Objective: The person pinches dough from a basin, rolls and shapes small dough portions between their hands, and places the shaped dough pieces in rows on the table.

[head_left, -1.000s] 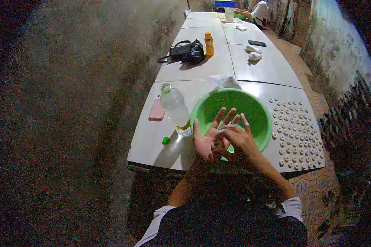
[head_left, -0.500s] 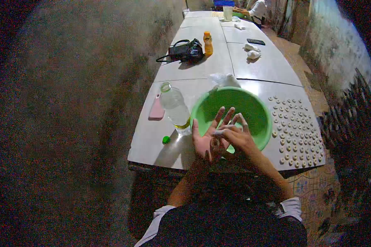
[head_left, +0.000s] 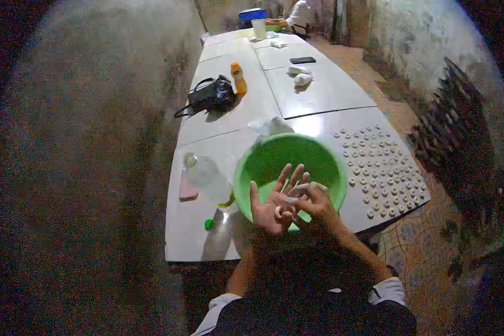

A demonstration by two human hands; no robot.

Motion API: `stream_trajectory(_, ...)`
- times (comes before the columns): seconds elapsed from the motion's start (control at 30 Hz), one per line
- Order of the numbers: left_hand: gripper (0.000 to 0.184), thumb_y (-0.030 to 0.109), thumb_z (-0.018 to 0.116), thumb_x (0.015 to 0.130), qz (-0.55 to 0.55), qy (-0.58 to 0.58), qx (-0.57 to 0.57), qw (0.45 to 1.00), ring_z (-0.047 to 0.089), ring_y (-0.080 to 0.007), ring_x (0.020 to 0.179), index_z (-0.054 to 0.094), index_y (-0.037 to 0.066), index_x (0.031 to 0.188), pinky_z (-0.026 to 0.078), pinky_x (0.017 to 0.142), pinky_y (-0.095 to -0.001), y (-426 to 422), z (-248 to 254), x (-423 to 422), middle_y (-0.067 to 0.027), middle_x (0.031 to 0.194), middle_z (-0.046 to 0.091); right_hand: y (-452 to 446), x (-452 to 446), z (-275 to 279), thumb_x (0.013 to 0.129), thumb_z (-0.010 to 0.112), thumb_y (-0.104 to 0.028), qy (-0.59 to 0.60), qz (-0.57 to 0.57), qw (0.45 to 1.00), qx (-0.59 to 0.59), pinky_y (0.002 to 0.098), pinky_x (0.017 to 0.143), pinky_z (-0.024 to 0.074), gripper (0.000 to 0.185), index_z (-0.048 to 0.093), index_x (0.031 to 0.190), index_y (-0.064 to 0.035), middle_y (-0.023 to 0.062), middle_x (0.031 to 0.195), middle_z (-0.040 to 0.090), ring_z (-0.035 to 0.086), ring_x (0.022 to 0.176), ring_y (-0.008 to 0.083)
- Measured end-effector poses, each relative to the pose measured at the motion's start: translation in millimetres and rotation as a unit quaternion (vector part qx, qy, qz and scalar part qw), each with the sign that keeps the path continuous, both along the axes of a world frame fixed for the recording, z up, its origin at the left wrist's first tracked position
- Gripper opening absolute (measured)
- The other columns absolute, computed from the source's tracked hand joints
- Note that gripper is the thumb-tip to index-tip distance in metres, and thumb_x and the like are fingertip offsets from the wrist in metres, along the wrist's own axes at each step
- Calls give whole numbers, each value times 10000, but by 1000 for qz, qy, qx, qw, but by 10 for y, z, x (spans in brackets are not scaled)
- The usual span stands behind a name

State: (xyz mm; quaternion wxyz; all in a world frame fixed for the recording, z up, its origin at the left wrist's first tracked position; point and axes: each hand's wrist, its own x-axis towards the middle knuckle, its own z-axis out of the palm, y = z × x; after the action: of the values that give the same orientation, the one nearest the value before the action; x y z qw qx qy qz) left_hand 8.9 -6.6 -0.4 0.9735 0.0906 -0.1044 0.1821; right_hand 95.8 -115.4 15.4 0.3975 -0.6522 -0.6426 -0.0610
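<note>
My left hand is open, palm up with fingers spread, over the near part of a green basin. Small pale dough rings lie on its palm. From the right, my right hand reaches across that palm with its fingers bent and drawn together. Its fingertips are whitened and close to the rings; what they pinch, if anything, is hidden. Many similar dough rings sit in rows on the white table, to the right of the basin.
Left of the basin are a clear bottle, a pink phone and a green cap. Farther off are a black bag, an orange bottle, white lumps and a dark phone. Another person sits at the far end.
The view has shifted, so the table and basin appear lower and farther left. The dough rings on my left palm show more plainly, and my right fingers are less spread.
</note>
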Motion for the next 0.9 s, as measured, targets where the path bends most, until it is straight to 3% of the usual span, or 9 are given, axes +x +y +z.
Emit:
stream_trajectory(0.1, 854, 677, 263, 837, -14, -2, 39, 999, 230, -313, 1328, 167, 47, 1405, 230, 1078, -460, 24, -209, 88, -170, 1457, 182, 36, -26, -308, 694, 681, -197, 18, -37, 999, -10, 476, 895, 341, 302, 616, 989, -178, 57, 1009, 560, 536, 998, 259)
stream_trajectory(0.17, 857, 676, 259, 837, -25, 23, -23, 999, 221, -309, 1333, 160, 44, 1408, 225, 1077, -460, -77, -278, 124, -176, 1456, 184, -74, -61, -398, 711, 674, -202, 32, -50, 998, -30, 466, 880, 347, 264, 615, 966, -173, 61, 996, 561, 546, 976, 257)
stream_trajectory(0.3, 828, 656, 241, 849, 8, 54, 67, 996, 220, -306, 1334, 186, 44, 1404, 192, 1083, -462, -258, -266, 147, -180, 1451, 206, -271, -174, -263, 732, 668, -191, 68, -85, 994, -17, 471, 903, 342, 177, 587, 885, -156, 44, 960, 588, 566, 944, 245)
stream_trajectory(0.43, 796, 634, 248, 860, 12, 51, 106, 993, 237, -293, 1329, 219, 43, 1393, 189, 1082, -450, -429, -234, 296, -174, 1440, 239, -469, -96, -323, 692, 723, -163, -21, -100, 995, -2, 402, 870, 361, 252, 585, 900, -126, 29, 860, 603, 579, 846, 195)
stream_trajectory(0.5, 797, 624, 280, 857, 25, 72, 183, 980, 220, -313, 1337, 197, 50, 1403, 176, 1081, -488, -494, -234, 399, -176, 1452, 210, -597, -46, -257, 710, 697, -124, 65, -80, 994, 28, 397, 869, 363, 197, 595, 877, -112, 35, 843, 607, 582, 836, 222)
stream_trajectory(0.63, 682, 550, 246, 905, 0, 139, 231, 963, 303, -272, 1300, 279, 45, 1364, 207, 1076, -426, -725, -231, 632, -157, 1412, 310, -1013, 280, -140, 717, 685, -108, 43, -104, 994, 2, 357, 836, 395, 158, 603, 850, -82, 51, 826, 609, 586, 830, 222)
stream_trajectory(0.77, 598, 476, 279, 927, 44, 151, 323, 933, 327, -260, 1288, 330, 43, 1336, 221, 1063, -406, -1016, -427, 834, -141, 1382, 366, -1388, 877, -255, 700, 730, -134, 300, -250, 921, 6, 274, 751, 435, 209, 605, 833, -32, 44, 814, 617, 583, 809, 140)
stream_trajectory(0.83, 553, 430, 295, 935, 64, 192, 326, 923, 335, -251, 1282, 363, 36, 1317, 229, 1054, -385, -1148, -625, 935, -130, 1366, 386, -1477, 1268, -502, 713, 728, -147, 292, -251, 922, 36, 270, 738, 441, 217, 604, 839, -21, 40, 792, 617, 573, 784, 116)
stream_trajectory(0.9, 521, 400, 332, 931, 103, 239, 442, 859, 373, -244, 1254, 408, 31, 1290, 250, 1040, -363, -1210, -717, 989, -116, 1328, 427, -1499, 1495, -730, 709, 730, -153, 288, -252, 924, -3, 280, 713, 451, 220, 612, 838, -19, 42, 786, 626, 576, 765, 115)
